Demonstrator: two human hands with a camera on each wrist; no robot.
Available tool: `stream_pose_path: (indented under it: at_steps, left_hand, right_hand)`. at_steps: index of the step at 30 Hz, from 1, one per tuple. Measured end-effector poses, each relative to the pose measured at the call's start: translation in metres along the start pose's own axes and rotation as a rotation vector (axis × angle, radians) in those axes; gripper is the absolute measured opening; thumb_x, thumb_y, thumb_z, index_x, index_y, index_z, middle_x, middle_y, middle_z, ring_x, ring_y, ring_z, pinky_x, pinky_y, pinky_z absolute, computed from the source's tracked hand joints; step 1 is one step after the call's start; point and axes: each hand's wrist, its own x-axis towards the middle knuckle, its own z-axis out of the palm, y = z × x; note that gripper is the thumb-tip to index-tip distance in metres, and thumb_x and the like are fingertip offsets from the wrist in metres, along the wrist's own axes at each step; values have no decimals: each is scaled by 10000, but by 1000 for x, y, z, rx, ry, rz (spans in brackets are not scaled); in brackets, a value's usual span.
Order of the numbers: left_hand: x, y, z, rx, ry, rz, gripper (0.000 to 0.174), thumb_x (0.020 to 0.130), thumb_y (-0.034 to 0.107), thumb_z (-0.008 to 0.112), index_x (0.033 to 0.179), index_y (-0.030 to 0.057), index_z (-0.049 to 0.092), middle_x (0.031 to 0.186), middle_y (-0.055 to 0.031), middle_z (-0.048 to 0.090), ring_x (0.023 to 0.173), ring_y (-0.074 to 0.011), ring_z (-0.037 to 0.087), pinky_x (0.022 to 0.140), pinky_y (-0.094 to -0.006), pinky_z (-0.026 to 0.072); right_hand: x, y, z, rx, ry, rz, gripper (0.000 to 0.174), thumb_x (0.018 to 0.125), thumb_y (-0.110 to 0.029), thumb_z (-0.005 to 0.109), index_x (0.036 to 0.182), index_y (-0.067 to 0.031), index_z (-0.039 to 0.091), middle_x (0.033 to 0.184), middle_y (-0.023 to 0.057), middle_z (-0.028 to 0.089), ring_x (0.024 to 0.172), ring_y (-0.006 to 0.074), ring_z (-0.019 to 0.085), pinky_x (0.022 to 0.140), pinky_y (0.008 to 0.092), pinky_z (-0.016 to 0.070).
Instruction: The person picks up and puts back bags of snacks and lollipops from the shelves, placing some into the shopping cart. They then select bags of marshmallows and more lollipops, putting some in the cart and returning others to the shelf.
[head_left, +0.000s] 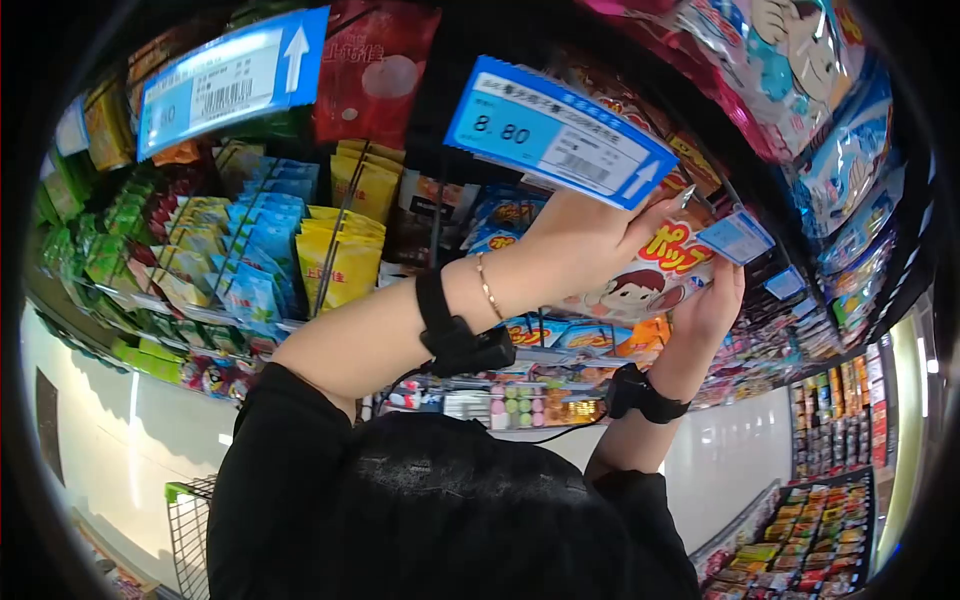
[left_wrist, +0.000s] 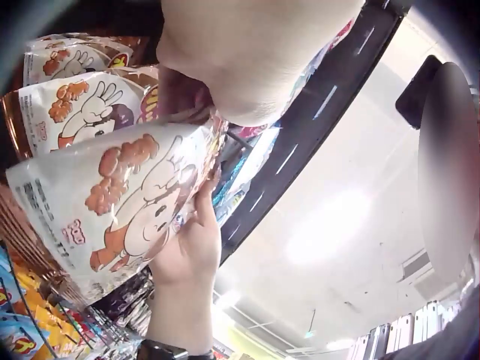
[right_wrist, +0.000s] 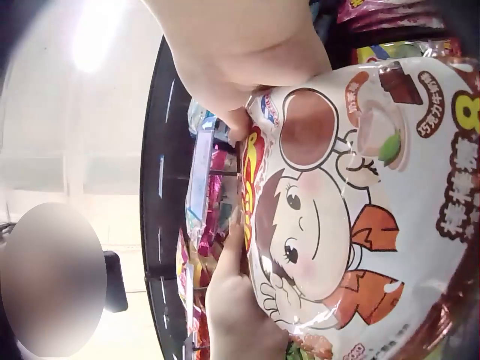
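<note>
A white-and-brown candy bag (head_left: pixel 640 290) with a cartoon child's face hangs by the rack in the head view. My left hand (head_left: pixel 585 245) grips its top edge from the left, partly behind a price tag. On the other side, my right hand (head_left: pixel 712 300) pinches the top edge near a smaller tag. In the left wrist view the bag (left_wrist: pixel 135 202) lies in front of similar bags, between my left hand (left_wrist: pixel 259 56) and right hand (left_wrist: pixel 187 251). The right wrist view has its printed front (right_wrist: pixel 322 232) close up, with my right hand (right_wrist: pixel 240 49) above and left hand (right_wrist: pixel 244 315) below; some fingertips are hidden.
A blue price tag (head_left: pixel 560 130) reading 8.80 juts out over my left hand. Yellow snack packs (head_left: pixel 340 255) and blue ones hang at the left, more bags (head_left: pixel 845 170) at the right. Part of a wire cart (head_left: pixel 190 530) stands at the lower left.
</note>
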Motion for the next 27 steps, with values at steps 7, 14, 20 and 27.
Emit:
stream_pose_path:
  at_steps: [7, 14, 20, 27]
  left_hand:
    - [4, -18, 15, 262, 77, 243, 356, 833, 106, 534, 1188, 82, 554, 1066, -105, 570, 903, -266, 570, 741, -337, 478]
    - [0, -13, 16, 171, 41, 117, 288, 881, 170, 512, 1151, 87, 571, 934, -89, 579, 794, -264, 584, 646, -354, 481]
    - [2, -24, 19, 301, 150, 287, 315, 876, 141, 507, 1179, 68, 551, 919, -96, 586, 782, -254, 585, 623, -349, 484]
    - [-5, -35, 23, 416, 131, 293, 493, 726, 100, 631, 1204, 39, 527, 916, -129, 579, 825, -266, 580, 747, -371, 469]
  right_hand:
    - [15, -19, 28, -183, 41, -21, 257, 853, -17, 424, 1065, 64, 543, 1001, 154, 619, 885, 215, 620, 789, 316, 490]
    - [11, -13, 27, -180, 66, 18, 241, 847, -6, 443, 1055, 60, 546, 962, 135, 621, 875, 201, 611, 769, 317, 488]
    - [15, -12, 30, -230, 93, -3, 245, 845, 3, 435, 1060, 63, 538, 950, 147, 622, 823, 217, 624, 720, 308, 506]
    - [22, 1, 9, -106, 2, 112, 268, 892, -80, 515, 1135, 31, 510, 982, 121, 605, 856, 211, 613, 761, 335, 518]
